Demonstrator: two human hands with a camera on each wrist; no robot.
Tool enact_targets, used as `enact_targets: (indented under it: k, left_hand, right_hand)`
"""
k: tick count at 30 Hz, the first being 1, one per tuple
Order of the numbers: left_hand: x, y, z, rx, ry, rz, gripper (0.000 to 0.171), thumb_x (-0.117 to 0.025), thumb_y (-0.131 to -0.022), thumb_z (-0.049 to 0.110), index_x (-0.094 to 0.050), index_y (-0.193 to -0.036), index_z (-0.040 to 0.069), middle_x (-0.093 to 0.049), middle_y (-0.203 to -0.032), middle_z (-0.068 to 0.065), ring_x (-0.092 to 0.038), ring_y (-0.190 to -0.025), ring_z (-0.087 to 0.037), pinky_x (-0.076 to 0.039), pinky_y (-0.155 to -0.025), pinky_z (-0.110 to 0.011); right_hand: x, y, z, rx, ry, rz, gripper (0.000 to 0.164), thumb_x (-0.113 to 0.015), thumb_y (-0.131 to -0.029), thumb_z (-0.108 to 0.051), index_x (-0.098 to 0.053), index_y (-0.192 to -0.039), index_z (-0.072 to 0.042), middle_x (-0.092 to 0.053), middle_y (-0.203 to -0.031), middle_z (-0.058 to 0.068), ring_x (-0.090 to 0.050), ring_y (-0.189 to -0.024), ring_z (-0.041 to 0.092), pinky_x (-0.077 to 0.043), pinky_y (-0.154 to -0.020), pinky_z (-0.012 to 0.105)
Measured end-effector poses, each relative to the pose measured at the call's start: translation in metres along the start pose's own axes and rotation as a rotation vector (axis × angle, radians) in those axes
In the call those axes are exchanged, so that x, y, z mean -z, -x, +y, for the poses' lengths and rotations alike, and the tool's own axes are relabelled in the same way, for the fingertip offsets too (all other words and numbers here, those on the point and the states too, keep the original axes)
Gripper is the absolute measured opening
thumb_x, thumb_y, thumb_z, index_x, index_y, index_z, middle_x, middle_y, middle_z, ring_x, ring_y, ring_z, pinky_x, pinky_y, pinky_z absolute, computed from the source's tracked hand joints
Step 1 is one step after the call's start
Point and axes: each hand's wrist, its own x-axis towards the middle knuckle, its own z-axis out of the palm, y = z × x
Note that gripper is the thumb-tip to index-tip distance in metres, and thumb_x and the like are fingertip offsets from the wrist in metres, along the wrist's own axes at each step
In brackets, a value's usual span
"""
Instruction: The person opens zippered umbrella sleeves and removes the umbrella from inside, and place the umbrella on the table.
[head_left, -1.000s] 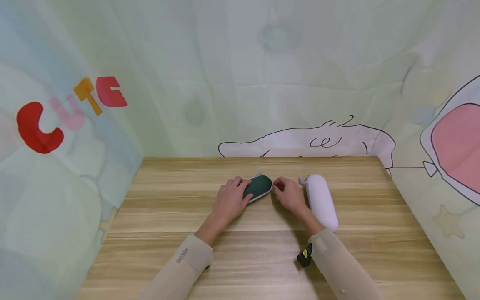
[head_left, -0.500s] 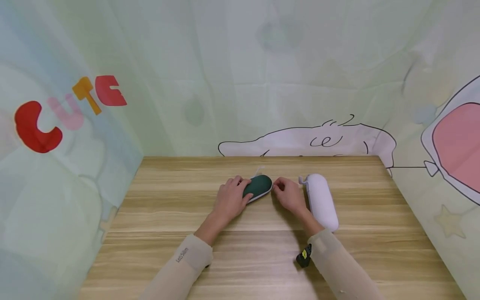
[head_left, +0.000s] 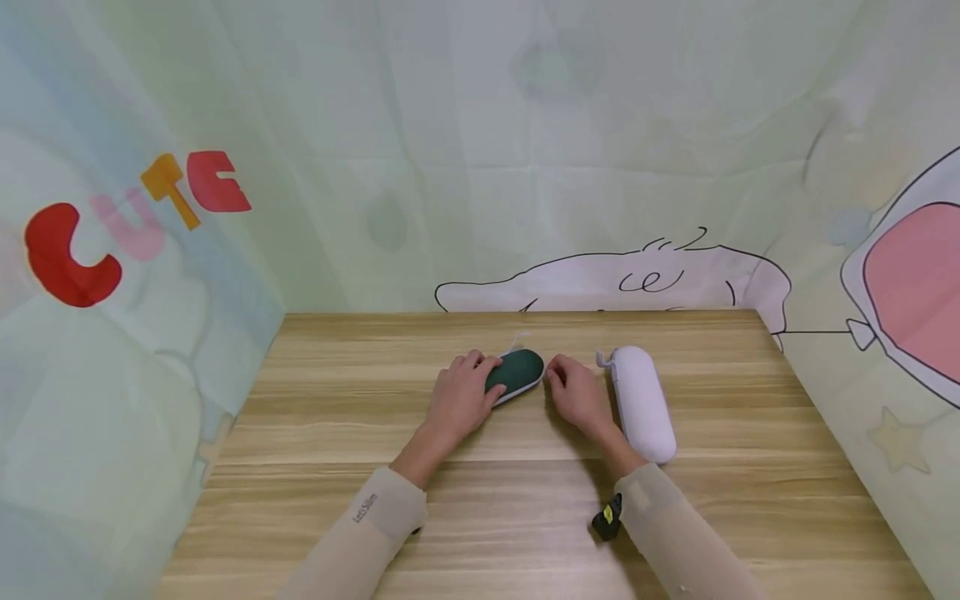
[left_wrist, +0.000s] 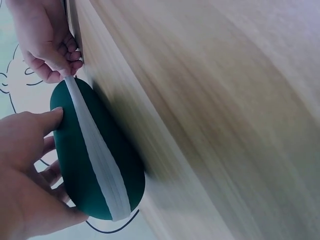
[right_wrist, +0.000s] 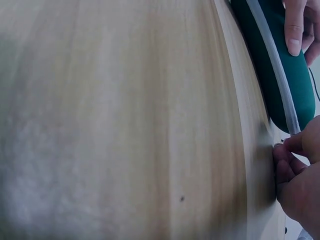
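Note:
A dark green zippered case (head_left: 521,371), rounded and elongated, lies on the table with a whitish zipper band (left_wrist: 97,150) along its side. My left hand (head_left: 462,393) grips the case's left end, fingers over the top and thumb on the near side. At the right end of the case my right hand (head_left: 577,389) pinches the end of the zipper with thumb and curled fingers. The zipper pull itself is hidden in those fingertips. In the right wrist view the pinching right hand (right_wrist: 302,175) sits right at the band's end.
A pale lilac case (head_left: 643,406) of similar shape, with a loop strap at its far left corner, lies just right of my right forearm. Wood-grain table (head_left: 330,400) surrounds both cases. Printed cloth walls (head_left: 480,167) stand behind and at the sides.

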Motion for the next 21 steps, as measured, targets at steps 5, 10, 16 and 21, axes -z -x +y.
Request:
enact_targets:
  k: [5, 10, 16, 21]
  left_hand:
    - [0.0017, -0.0012, 0.0013, 0.011, 0.006, -0.007, 0.046, -0.070, -0.104, 0.040, -0.064, -0.145, 0.019, -0.063, -0.134, -0.010, -0.060, -0.125, -0.034, -0.055, -0.093, -0.053]
    - [-0.0002, -0.0039, -0.0009, 0.016, 0.006, -0.012, 0.046, -0.069, -0.104, 0.041, -0.064, -0.145, 0.019, -0.063, -0.134, -0.010, -0.060, -0.124, -0.033, -0.055, -0.093, -0.053]
    - [0.0003, -0.0057, -0.0030, 0.026, 0.041, -0.010, 0.046, -0.070, -0.104, 0.039, -0.064, -0.144, 0.019, -0.063, -0.133, -0.010, -0.061, -0.121, -0.033, -0.055, -0.093, -0.054]
    - [0.0017, -0.0058, -0.0025, 0.031, 0.047, -0.020, 0.046, -0.070, -0.103, 0.039, -0.064, -0.144, 0.019, -0.063, -0.133, -0.010, -0.062, -0.120, -0.033, -0.055, -0.093, -0.053]
  right_hand:
    - [-0.0001, 0.0010, -0.0010, 0.022, 0.000, 0.001, 0.011, -0.062, -0.105, -0.006, -0.070, -0.097, -0.007, -0.069, -0.094, 0.009, -0.062, -0.086, 0.026, -0.053, -0.082, 0.042]
    - [0.0001, 0.0022, -0.0018, 0.055, 0.017, 0.012, 0.010, -0.065, -0.103, -0.003, -0.070, -0.096, -0.007, -0.069, -0.094, 0.009, -0.063, -0.087, 0.026, -0.053, -0.082, 0.044]
    - [0.0006, 0.0049, -0.0029, 0.086, 0.043, -0.002, 0.009, -0.067, -0.101, -0.002, -0.071, -0.095, -0.007, -0.068, -0.093, 0.008, -0.062, -0.086, 0.025, -0.053, -0.081, 0.042]
    - [0.0003, 0.0060, -0.0017, 0.107, 0.052, -0.015, 0.007, -0.069, -0.100, -0.001, -0.071, -0.096, -0.007, -0.066, -0.091, 0.007, -0.060, -0.084, 0.023, -0.051, -0.078, 0.040]
